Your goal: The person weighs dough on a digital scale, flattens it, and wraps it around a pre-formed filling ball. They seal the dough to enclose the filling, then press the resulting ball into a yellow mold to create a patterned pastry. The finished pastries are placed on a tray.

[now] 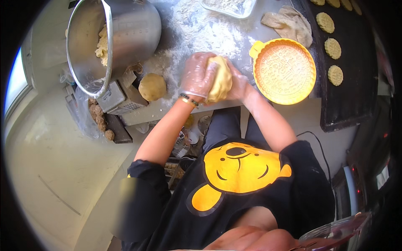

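Note:
A lump of pale yellow dough [220,82] is held between my two hands above the front edge of a floured table. My left hand [198,74], in a clear plastic glove, presses it from the left, with bracelets at the wrist. My right hand [238,82] cups the far right side; its fingers are partly hidden behind the dough, and its skin looks dusted with flour. To the left, a round smooth ball of dough [152,87] rests on the table. On the right lies a round yellow mold [285,71] with a scalloped rim and a patterned inside, its tab pointing up and left.
A large steel pot [135,31] lies tilted at the left, with soft dough [102,47] inside. Beside it are a cardboard box [117,97] and brown lumps [97,114]. Loose flour [207,31], a clear tub [230,7], a cloth [289,23] and a dark tray [351,78] bearing several stamped cookies [333,48] lie beyond.

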Demonstrator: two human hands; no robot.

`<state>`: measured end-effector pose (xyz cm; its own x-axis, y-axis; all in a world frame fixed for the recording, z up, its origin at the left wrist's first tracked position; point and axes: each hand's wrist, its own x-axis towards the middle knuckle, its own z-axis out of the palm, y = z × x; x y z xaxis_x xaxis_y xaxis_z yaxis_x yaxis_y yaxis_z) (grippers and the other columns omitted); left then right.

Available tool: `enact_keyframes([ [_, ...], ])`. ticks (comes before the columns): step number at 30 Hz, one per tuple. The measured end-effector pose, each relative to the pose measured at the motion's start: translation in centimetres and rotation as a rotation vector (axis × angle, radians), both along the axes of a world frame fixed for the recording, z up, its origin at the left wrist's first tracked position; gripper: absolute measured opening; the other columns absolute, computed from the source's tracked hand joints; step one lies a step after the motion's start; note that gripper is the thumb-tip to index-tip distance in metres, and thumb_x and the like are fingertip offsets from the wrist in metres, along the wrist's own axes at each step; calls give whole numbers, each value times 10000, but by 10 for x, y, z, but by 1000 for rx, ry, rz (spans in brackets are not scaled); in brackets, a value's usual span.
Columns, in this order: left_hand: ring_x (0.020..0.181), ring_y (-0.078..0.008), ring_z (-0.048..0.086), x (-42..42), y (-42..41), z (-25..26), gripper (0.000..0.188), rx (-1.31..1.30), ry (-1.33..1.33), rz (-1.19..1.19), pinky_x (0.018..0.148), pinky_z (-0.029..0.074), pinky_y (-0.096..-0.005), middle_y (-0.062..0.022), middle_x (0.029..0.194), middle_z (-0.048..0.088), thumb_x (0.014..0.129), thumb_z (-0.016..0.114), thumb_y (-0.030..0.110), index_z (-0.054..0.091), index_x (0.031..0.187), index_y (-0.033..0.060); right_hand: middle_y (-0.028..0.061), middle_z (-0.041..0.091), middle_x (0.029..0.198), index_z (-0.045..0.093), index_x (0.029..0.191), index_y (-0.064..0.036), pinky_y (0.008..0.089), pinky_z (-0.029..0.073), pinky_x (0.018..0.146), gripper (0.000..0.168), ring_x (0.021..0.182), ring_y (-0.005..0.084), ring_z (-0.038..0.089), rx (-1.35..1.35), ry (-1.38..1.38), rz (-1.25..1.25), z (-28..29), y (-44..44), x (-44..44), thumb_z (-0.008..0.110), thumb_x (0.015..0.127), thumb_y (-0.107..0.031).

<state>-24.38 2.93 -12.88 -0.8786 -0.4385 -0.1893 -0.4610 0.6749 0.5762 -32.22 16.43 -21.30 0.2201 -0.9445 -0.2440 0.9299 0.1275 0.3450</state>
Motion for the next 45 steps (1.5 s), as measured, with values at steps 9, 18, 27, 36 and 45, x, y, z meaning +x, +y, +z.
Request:
enact_keyframes([
  [9,979,-390,647,-25,6,2,356,-194,172,-93,932,488,-486,-205,1086,692,974,614,373,705,1132,67,156,498,1529,400,1548,-92,500,401,1172,850,1379,308,510,-31,290,-218,-46,-16,16,468,977,-718],
  [18,814,-358,659,-29,19,-29,220,-157,98,-283,732,526,-482,-115,901,707,925,567,254,750,916,132,138,542,1481,452,1500,-88,472,426,1152,743,1332,285,543,-62,652,-255,-64,-8,22,479,1005,-641],
  [27,853,-391,655,-34,18,-29,303,-130,16,-196,790,521,-496,-161,889,694,945,519,304,751,937,110,119,586,1433,503,1451,-84,443,450,1132,637,1285,263,576,-96,698,-274,-67,-6,17,490,1033,-564],
  [36,1063,-450,623,-16,-6,-4,546,-48,-131,4,942,483,-528,-223,1173,682,918,640,517,682,1213,60,105,594,1458,545,1450,-137,492,443,1147,693,1294,281,596,216,-6,-2,-27,-7,-1,510,997,-660],
  [45,1036,-379,648,-24,22,-24,392,-331,125,-273,870,482,-512,-126,1140,698,882,682,511,713,1104,188,87,642,1323,550,1352,-142,387,511,1082,392,1228,223,613,94,398,-344,-50,-7,23,400,1088,-391],
])
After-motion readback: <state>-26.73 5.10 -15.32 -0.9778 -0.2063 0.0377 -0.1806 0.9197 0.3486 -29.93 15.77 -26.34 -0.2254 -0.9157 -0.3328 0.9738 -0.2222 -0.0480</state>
